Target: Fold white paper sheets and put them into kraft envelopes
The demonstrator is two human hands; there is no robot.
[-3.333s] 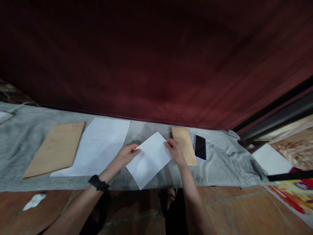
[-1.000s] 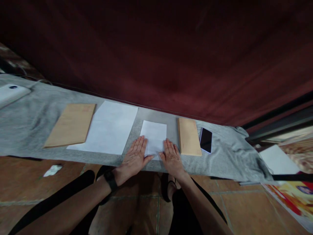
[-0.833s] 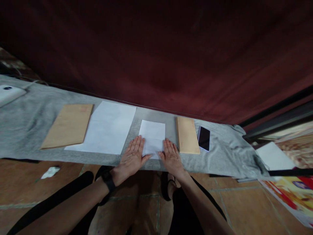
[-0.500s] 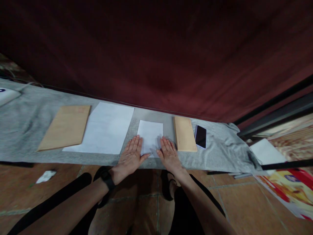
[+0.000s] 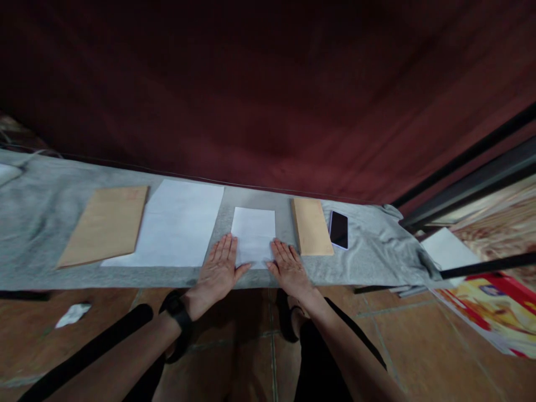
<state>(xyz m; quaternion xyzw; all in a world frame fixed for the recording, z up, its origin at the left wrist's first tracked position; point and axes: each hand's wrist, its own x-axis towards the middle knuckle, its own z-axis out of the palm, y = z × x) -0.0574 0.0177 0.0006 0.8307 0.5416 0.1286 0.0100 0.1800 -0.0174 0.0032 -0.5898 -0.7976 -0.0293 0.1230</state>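
- Both hands are flat and spread, palms down, nothing gripped: the left hand (image 5: 218, 273) presses on the near left corner of a small folded white sheet (image 5: 253, 235), and the right hand (image 5: 288, 270) presses on its near right corner.
- Thumbs point inward toward each other along the sheet's near edge, with a small gap between them.
- That folded sheet lies square on a grey cloth (image 5: 37, 212) that runs as a long strip across the view, right in the middle of the row of stuff.
- Just left of it is a bigger white sheet of paper (image 5: 171, 223), lying flat, close to the left hand's fingertips but not touching as far as I can see.
- Further left, a large brown envelope (image 5: 104, 226) with some reddish print near its top corner, its edge right against the big sheet, maybe overlapping a hair.
- Just right of the folded sheet there's a narrower brown envelope (image 5: 312, 234), near the right hand.
- Beside that envelope sits a phone (image 5: 338, 229), dark screen up, pretty much touching the envelope's edge.
- Black watch (image 5: 178, 312) on the left wrist.
- Crumpled bit of white paper (image 5: 72, 315) on the reddish floor tiles (image 5: 419, 357), well left of the hands.
- Dark red curtain (image 5: 268, 95) fills the whole back.
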